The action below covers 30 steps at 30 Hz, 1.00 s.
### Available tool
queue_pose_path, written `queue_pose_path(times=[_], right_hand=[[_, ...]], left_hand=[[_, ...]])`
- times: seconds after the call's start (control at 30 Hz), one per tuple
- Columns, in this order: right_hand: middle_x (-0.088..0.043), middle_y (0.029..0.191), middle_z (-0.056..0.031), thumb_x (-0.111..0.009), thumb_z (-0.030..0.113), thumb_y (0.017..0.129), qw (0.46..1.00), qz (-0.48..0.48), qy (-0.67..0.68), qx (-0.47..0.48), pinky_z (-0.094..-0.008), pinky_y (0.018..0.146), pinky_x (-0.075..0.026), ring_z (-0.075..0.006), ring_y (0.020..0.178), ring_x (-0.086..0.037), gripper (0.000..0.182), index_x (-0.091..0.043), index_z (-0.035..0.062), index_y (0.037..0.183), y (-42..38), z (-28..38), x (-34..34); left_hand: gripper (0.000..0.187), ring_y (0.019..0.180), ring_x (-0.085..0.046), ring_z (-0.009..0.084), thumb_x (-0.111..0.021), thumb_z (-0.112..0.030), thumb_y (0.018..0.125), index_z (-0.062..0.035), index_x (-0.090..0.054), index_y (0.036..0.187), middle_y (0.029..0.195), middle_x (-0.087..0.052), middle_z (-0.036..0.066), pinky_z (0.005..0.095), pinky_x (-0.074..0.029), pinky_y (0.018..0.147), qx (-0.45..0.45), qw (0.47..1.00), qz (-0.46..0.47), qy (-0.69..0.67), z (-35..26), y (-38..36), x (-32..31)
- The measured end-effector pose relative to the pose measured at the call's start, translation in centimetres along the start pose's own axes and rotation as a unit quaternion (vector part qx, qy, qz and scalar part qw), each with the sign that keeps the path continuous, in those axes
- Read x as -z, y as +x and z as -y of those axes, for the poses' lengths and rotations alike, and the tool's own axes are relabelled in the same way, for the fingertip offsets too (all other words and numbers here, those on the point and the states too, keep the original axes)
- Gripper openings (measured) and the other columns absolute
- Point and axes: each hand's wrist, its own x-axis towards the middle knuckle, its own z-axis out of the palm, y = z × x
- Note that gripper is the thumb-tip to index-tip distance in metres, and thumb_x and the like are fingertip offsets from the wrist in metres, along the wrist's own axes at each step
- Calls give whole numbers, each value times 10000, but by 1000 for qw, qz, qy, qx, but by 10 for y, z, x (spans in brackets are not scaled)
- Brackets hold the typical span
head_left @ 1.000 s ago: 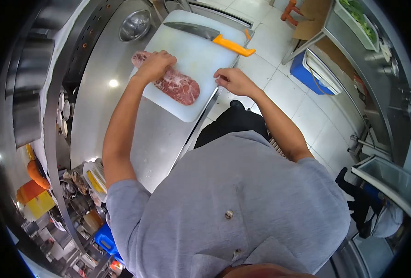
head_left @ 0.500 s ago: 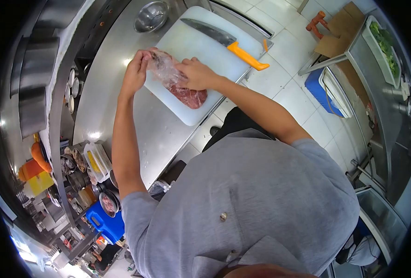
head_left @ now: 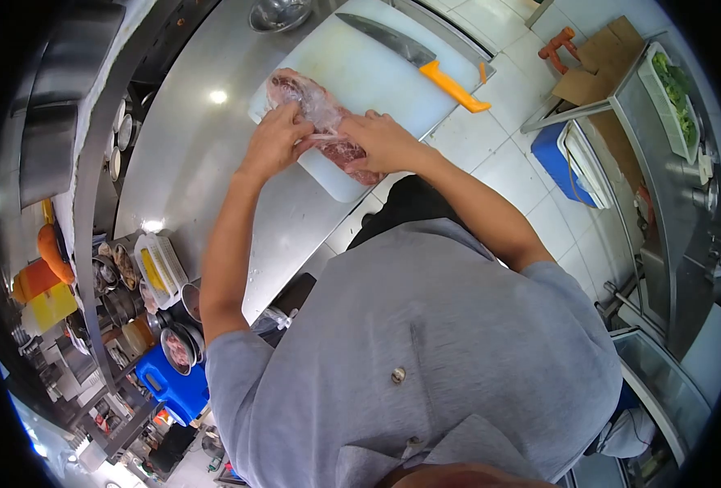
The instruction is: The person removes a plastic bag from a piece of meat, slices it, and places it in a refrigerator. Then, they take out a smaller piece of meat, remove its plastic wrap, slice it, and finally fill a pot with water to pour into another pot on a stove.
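A long piece of raw red meat (head_left: pixel 344 153), partly covered by clear plastic wrap (head_left: pixel 321 110), lies across the left side of the white cutting board (head_left: pixel 356 69). My left hand (head_left: pixel 281 140) pinches the plastic near the middle of the meat, with its fingers bent together. Just right of it, my right hand (head_left: pixel 385 142) rests with closed fingers on the plastic and the meat's lower part. A large knife with a yellow handle (head_left: pixel 456 88) lies at the board's far right, its blade pointing up and left.
A metal bowl (head_left: pixel 279 13) stands behind the board on the steel table (head_left: pixel 214 154). A white basket (head_left: pixel 161 272) and a pot of meat (head_left: pixel 178 350) are at the left. At the right are a blue cooler (head_left: pixel 564 167) and a tray of greens (head_left: pixel 671 102).
My left hand has moved from the meat's upper end down to its middle, nearer my right hand. The upper end of the meat now shows more. The camera view has shifted slightly.
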Motion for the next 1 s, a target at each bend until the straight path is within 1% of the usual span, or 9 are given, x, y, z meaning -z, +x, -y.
queue_pose_path(times=[0.13, 0.33, 0.4, 0.43, 0.53, 0.6, 0.7, 0.83, 1.0], right_hand=[[-608, 1040, -141, -818, 288, 644, 993, 108, 34, -20, -451, 819, -445, -352, 1012, -560, 547, -518, 69, 1046, 17, -18, 11], [-589, 1001, -152, -838, 274, 608, 982, 182, 36, 47, -430, 828, -444, -360, 993, -535, 556, -522, 77, 1020, 50, -52, 30], [-574, 995, -143, -840, 255, 606, 979, 195, 43, 49, -428, 829, -432, -360, 976, -520, 544, -514, 87, 1008, 51, -54, 35], [-563, 1020, -153, -828, 256, 627, 984, 177, 11, 35, -428, 841, -434, -363, 992, -520, 536, -520, 89, 1033, 50, -54, 42], [-534, 1083, -184, -756, 216, 709, 998, 33, -57, -25, -447, 852, -463, -375, 1032, -535, 497, -518, 98, 1128, 44, -71, 59], [-537, 1073, -204, -691, 164, 758, 955, -59, -222, -189, -475, 796, -505, -386, 1028, -559, 441, -508, 99, 1153, 25, -88, 66], [-536, 1086, -236, -581, 146, 844, 922, -51, -280, -261, -497, 764, -520, -412, 997, -573, 323, -521, 73, 1153, -7, -93, 62], [-536, 1079, -245, -590, 179, 858, 930, -70, -272, -239, -531, 745, -519, -449, 954, -588, 344, -508, 81, 1177, -6, -107, 64], [-629, 886, -250, -566, 161, 873, 949, -55, -81, -301, -504, 678, -506, -442, 840, -618, 275, -469, 70, 1115, -2, -85, 77]], left_hand=[[206, 851, -509, 239, -743, -176, 746, -79, -563, 772, 850, -560, 32, 373, -416, 750, -54, 997, -60, -9, -1, -3, -8], [272, 830, -487, 249, -725, -258, 775, -74, -530, 729, 761, -559, 32, 417, -376, 829, -2, 1000, -12, 17, 1, -1, -14], [301, 891, -514, 258, -754, -340, 745, -107, -605, 866, 860, -588, 49, 443, -356, 881, 44, 997, 55, -10, -3, 2, -10], [301, 891, -514, 258, -754, -340, 745, -107, -605, 866, 860, -588, 49, 443, -356, 881, 42, 998, 56, -11, -6, 6, -8], [555, 994, -555, 288, -791, -377, 692, -156, -589, 1159, 1048, -611, 92, 449, -372, 896, -46, 990, -120, 65, -9, 13, -11], [887, 1082, -556, 341, -832, -459, 580, -219, -458, 1347, 1158, -578, 141, 472, -399, 928, 61, 988, 101, 102, -2, 20, -22], [951, 1061, -576, 382, -831, -457, 541, -190, -428, 1359, 1161, -576, 197, 500, -442, 872, 100, 976, 151, 120, -8, 29, -20], [958, 1026, -598, 406, -817, -465, 537, -148, -430, 1354, 1152, -572, 224, 513, -460, 865, 183, 967, 153, 95, -25, 32, -29], [978, 1026, -608, 420, -811, -556, 562, -89, -431, 1332, 1184, -554, 239, 512, -464, 911, 287, 945, 153, 43, -42, 33, -25]])
